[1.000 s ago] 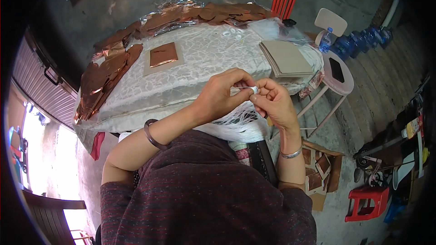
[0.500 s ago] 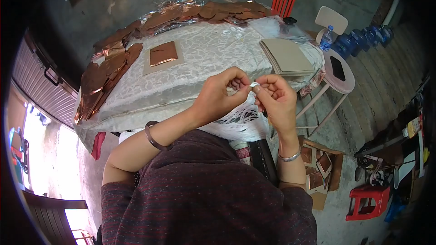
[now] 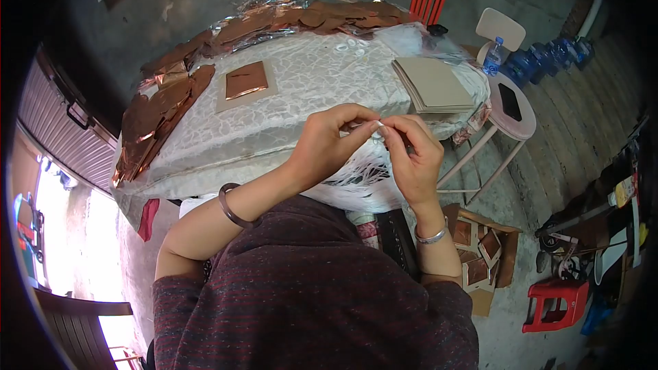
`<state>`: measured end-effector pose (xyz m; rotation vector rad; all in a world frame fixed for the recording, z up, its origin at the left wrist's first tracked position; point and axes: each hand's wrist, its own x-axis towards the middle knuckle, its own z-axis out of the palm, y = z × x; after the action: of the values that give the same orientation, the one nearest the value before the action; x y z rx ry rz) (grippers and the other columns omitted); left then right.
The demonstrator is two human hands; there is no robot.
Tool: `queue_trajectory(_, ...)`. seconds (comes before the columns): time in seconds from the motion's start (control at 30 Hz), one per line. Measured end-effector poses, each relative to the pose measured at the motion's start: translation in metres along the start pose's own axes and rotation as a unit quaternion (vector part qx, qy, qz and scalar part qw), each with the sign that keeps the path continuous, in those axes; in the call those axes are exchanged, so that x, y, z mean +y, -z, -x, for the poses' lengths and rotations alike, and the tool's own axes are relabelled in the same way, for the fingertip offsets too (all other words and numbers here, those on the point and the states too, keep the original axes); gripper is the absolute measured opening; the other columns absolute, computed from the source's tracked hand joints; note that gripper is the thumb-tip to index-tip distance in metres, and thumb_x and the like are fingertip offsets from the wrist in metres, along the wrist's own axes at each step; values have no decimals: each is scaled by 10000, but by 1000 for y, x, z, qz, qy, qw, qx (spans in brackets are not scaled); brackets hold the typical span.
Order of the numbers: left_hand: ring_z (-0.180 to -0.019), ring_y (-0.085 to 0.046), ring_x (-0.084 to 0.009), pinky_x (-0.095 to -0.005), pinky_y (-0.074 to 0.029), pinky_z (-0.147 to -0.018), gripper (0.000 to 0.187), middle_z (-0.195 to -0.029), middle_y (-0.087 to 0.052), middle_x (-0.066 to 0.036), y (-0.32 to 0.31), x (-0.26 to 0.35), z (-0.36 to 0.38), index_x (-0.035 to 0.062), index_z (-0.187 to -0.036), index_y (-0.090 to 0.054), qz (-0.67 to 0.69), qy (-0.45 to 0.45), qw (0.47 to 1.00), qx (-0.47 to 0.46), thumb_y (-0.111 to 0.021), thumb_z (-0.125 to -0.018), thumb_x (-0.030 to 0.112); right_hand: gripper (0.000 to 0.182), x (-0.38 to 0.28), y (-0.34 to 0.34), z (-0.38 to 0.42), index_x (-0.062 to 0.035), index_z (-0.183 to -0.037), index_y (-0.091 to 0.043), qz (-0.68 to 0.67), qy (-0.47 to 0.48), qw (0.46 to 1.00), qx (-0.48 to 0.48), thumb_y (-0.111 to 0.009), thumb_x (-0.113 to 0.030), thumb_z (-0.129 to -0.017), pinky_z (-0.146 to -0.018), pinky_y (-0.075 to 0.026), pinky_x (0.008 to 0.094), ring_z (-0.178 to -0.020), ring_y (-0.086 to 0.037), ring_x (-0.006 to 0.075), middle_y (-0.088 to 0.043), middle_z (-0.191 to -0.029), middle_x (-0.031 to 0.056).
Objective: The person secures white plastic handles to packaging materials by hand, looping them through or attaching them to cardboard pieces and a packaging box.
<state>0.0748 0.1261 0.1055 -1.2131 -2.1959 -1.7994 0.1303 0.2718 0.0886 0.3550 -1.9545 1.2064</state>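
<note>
My left hand [image 3: 329,142] and my right hand [image 3: 417,161] meet fingertip to fingertip above the table's near edge. Both are closed in a pinch on a small white piece [image 3: 380,125], possibly string; the fingers hide most of it. Just below them lies a bundle of white strings [image 3: 363,195], partly covered by my hands. Several small white loops [image 3: 351,43] rest towards the back of the table. On the left half, a copper-coloured foil sheet [image 3: 247,80] lies on a grey-brown card [image 3: 271,89].
Copper foil pieces [image 3: 161,120] line the table's left and back edges. A stack of cards [image 3: 433,84] sits at the right. Beside it, a stool [image 3: 517,125] carries a phone [image 3: 508,103] and a water bottle [image 3: 493,58]. A box of foil-covered cards [image 3: 507,260] stands on the floor.
My right hand has shifted slightly left and turned, bringing its fingertips closer against those of my left hand. Less of the small white piece shows now. My left hand has barely moved.
</note>
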Motion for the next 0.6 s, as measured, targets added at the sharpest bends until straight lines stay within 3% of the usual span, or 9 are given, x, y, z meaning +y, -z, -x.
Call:
queue_trajectory(0.07, -741, -527, -61, -202, -440, -688, 154, -790, -599, -24, -2, -3, 0, -25, -934, -592, 34, 43, 998, -12, -582, -823, 80, 98, -2, -1, -1, 36, -871, -595, 33, 61, 997, 32, -577, 39, -774, -554, -430, 190, -633, -547, 79, -586, -761, 58)
queue_trajectory(0.13, -670, -544, -73, -215, -453, -615, 150, -725, -607, -48, -6, -12, 0, -36, -900, -597, 105, 42, 994, -5, -573, -820, 89, 96, -3, -1, -1, 36, -872, -595, 36, 64, 997, 30, -577, 35, -778, -553, -431, 190, -634, -545, 75, -589, -760, 54)
queue_trajectory(0.2, -696, -542, -78, -216, -447, -629, 150, -759, -603, -53, -2, -7, 1, -27, -914, -598, 84, 57, 995, -9, -570, -820, 87, 93, -3, -2, 1, 35, -873, -596, 42, 64, 997, 32, -577, 31, -781, -553, -433, 190, -636, -542, 71, -592, -759, 49)
queue_trajectory(0.27, -723, -540, -83, -217, -441, -643, 153, -793, -599, -59, -4, -6, 0, -18, -928, -599, 64, 70, 995, -13, -568, -820, 84, 104, 0, -3, 3, 25, -896, -591, -6, -21, 999, 27, -569, 21, -795, -558, -434, 189, -638, -537, 67, -597, -762, 44)
queue_trajectory(0.33, -821, -536, -104, -232, -428, -703, 169, -910, -589, -85, -6, -10, -1, -10, -952, -594, 66, -54, 994, 73, -574, -803, 67, 120, 1, -2, 3, 19, -923, -577, -37, -51, 998, 18, -560, 17, -804, -560, -431, 187, -642, -533, 63, -598, -770, 42)
queue_trajectory(0.43, -921, -527, -145, -256, -417, -767, 232, -1016, -564, -109, 2, -7, -3, 8, -1004, -582, 49, -73, 992, 95, -602, -779, 66, 148, 4, -4, 4, 12, -965, -546, -74, -77, 994, 10, -547, 11, -817, -560, -424, 182, -649, -523, 57, -597, -778, 40)
queue_trajectory(0.53, -878, -564, -184, -268, -437, -746, 233, -955, -596, -115, 2, 2, -4, 14, -986, -599, -53, -128, 990, 19, -624, -763, 77, 156, 5, -6, 5, 10, -977, -523, -70, -55, 996, 8, -541, 9, -822, -555, -416, 179, -650, -515, 54, -595, -778, 38)
queue_trajectory(0.6, -845, -565, -175, -264, -439, -738, 220, -923, -603, -102, 2, -2, -1, 20, -980, -608, -53, -100, 994, -2, -622, -767, 72, 152, 5, -7, 5, 11, -972, -516, -63, -36, 997, 9, -541, 10, -822, -551, -413, 178, -650, -513, 53, -594, -778, 36)
